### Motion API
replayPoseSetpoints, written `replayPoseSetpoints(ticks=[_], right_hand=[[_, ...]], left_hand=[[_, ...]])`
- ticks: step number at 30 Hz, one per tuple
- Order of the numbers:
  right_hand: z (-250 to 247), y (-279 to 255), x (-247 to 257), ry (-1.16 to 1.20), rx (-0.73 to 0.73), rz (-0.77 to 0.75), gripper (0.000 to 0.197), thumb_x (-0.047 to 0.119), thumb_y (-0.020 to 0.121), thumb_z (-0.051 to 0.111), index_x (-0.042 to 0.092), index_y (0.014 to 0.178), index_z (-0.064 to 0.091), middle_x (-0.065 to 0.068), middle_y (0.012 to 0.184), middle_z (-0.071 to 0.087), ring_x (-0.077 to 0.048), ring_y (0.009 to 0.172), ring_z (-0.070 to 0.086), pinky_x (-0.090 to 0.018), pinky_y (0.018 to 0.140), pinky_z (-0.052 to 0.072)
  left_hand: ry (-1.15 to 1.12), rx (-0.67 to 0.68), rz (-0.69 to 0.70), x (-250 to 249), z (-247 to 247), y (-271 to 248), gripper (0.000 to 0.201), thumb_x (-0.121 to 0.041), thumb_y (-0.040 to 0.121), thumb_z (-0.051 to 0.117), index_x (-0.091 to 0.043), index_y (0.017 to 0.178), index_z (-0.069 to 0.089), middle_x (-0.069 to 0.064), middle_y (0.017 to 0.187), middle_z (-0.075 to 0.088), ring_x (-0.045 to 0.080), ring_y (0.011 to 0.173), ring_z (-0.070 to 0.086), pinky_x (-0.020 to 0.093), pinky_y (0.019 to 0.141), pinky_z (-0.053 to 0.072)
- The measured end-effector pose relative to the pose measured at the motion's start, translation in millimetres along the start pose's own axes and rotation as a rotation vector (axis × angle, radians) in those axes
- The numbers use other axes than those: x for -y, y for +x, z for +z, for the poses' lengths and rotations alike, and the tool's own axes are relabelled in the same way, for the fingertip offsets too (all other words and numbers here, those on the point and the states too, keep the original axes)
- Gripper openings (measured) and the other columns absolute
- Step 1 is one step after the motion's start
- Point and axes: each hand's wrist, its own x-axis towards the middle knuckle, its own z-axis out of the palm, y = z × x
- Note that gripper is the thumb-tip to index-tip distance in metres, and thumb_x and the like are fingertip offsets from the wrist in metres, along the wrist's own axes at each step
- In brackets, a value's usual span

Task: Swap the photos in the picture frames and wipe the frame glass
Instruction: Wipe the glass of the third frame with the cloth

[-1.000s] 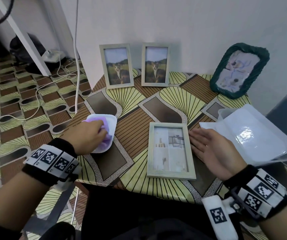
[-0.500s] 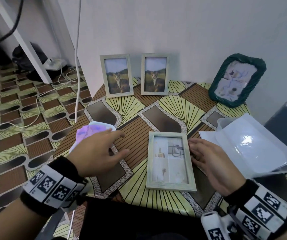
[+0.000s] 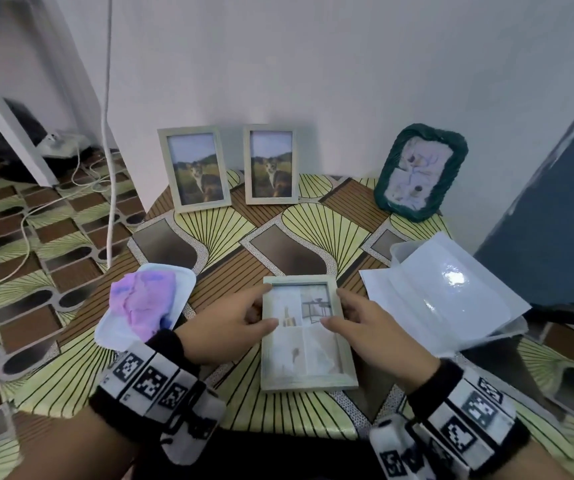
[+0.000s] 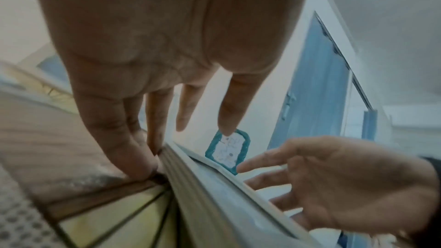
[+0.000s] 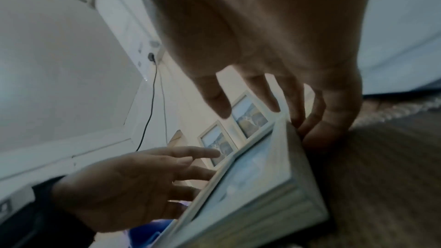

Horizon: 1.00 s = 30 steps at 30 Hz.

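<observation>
— What are they doing down at the lower centre? — The pale wooden frame (image 3: 304, 332) is lying face up on the patterned surface (image 3: 209, 233); the left hand (image 3: 225, 323) and the right hand (image 3: 372, 332) are closing on its two long edges; each grip is pinching the frame, thumb over the glass, fingers (image 4: 140, 159) tucking under the rim; in the wrist views one edge seems to be tilting off the surface.

— So, wiping or swapping? — I'd judge they're picking it up to turn it over; the purple cloth (image 3: 143, 306) is sitting untouched in its white tray (image 3: 185, 282) at the lower left; so the photo swap looks like the step in hand.

— And next? — Flipping it glass-down, I reckon, and working the back open; that's calling for an even hold so the glass isn't slipping; I can't see the backing from here.

— The others? — Two cat frames (image 3: 195, 169) are leaning on the wall at upper centre; a green frame (image 3: 420, 171) is standing at the upper right; glossy white sheets (image 3: 444, 292) are lying to the right.
</observation>
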Motion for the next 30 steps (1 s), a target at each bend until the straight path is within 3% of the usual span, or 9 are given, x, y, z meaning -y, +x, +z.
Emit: replayPoseSetpoints(ticks=[3, 7, 9, 12, 15, 19, 25, 30], right_hand=[[2.5, 0.5, 2.1, 0.255, -0.080, 0.016, 0.023, 0.020, 0.098, 0.055, 0.035, 0.110, 0.069, 0.010, 0.109, 0.073, -0.012, 0.104, 0.068, -0.023, 0.077, 0.054], [2.7, 0.0, 11.2, 0.527, -0.197, -0.044, 0.035, 0.011, 0.098, 0.057, 0.037, 0.119, 0.068, -0.007, 0.120, 0.069, -0.028, 0.112, 0.065, -0.049, 0.094, 0.055], [-0.5, 0.3, 17.6, 0.615, -0.228, -0.081, 0.043, 0.007, 0.098, 0.056, 0.042, 0.122, 0.063, -0.014, 0.116, 0.070, -0.032, 0.108, 0.067, -0.049, 0.089, 0.058], [-10.8, 1.0, 29.3, 0.761, -0.230, -0.197, 0.049, 0.001, 0.096, 0.056, 0.029, 0.137, 0.057, -0.015, 0.122, 0.067, -0.031, 0.110, 0.067, -0.046, 0.087, 0.059], [-22.4, 2.4, 46.5, 0.956, -0.201, -0.303, 0.047, -0.003, 0.094, 0.054, 0.014, 0.138, 0.054, -0.014, 0.131, 0.062, -0.031, 0.115, 0.064, -0.040, 0.084, 0.058], [-37.9, 0.0, 67.2, 1.162, -0.059, -0.293, 0.040, -0.005, 0.095, 0.049, 0.001, 0.135, 0.053, -0.019, 0.129, 0.064, -0.031, 0.112, 0.066, -0.036, 0.078, 0.059], [-55.3, -7.5, 75.1, 1.101, 0.005, -0.191, 0.043, 0.005, 0.097, 0.050, 0.016, 0.138, 0.051, -0.011, 0.130, 0.065, -0.026, 0.104, 0.068, -0.038, 0.073, 0.059], [-61.0, -17.3, 75.6, 1.123, 0.096, -0.138, 0.041, 0.012, 0.097, 0.051, 0.023, 0.136, 0.050, -0.014, 0.135, 0.061, -0.026, 0.105, 0.064, -0.036, 0.071, 0.061]], left_hand=[[-0.352, -0.066, -0.018, -1.3, 2.0, -0.3, 0.059, -0.013, 0.094, 0.061, -0.019, 0.147, 0.036, -0.022, 0.122, 0.055, -0.010, 0.098, 0.063, 0.013, 0.078, 0.052], [-0.600, -0.228, 0.067, -11.4, -4.1, -3.3, 0.056, 0.003, 0.094, 0.054, -0.020, 0.144, 0.041, -0.014, 0.136, 0.054, 0.003, 0.108, 0.065, 0.019, 0.082, 0.054], [-0.779, -0.232, 0.120, -21.5, -10.4, -5.7, 0.054, 0.004, 0.094, 0.051, -0.023, 0.141, 0.046, -0.007, 0.137, 0.057, 0.012, 0.111, 0.065, 0.023, 0.082, 0.055], [-0.994, -0.221, 0.250, -42.0, -22.8, -12.1, 0.051, 0.002, 0.092, 0.050, -0.023, 0.137, 0.052, -0.009, 0.138, 0.057, 0.020, 0.116, 0.063, 0.032, 0.084, 0.057], [-0.994, -0.246, 0.349, -63.0, -36.7, -17.0, 0.056, -0.001, 0.088, 0.054, -0.021, 0.140, 0.048, -0.013, 0.142, 0.052, 0.031, 0.115, 0.063, 0.045, 0.090, 0.055], [-0.928, -0.280, 0.414, -87.9, -46.8, -21.3, 0.061, -0.003, 0.084, 0.058, -0.022, 0.141, 0.046, -0.011, 0.143, 0.052, 0.032, 0.119, 0.061, 0.048, 0.096, 0.050], [-0.926, -0.231, 0.420, -101.5, -46.6, -21.7, 0.064, 0.004, 0.086, 0.055, -0.021, 0.144, 0.042, -0.011, 0.144, 0.051, 0.031, 0.121, 0.059, 0.048, 0.098, 0.049], [-1.033, -0.163, 0.361, -98.6, -47.4, -19.1, 0.059, 0.002, 0.086, 0.053, -0.018, 0.141, 0.047, -0.010, 0.140, 0.055, 0.021, 0.122, 0.059, 0.036, 0.088, 0.056]])
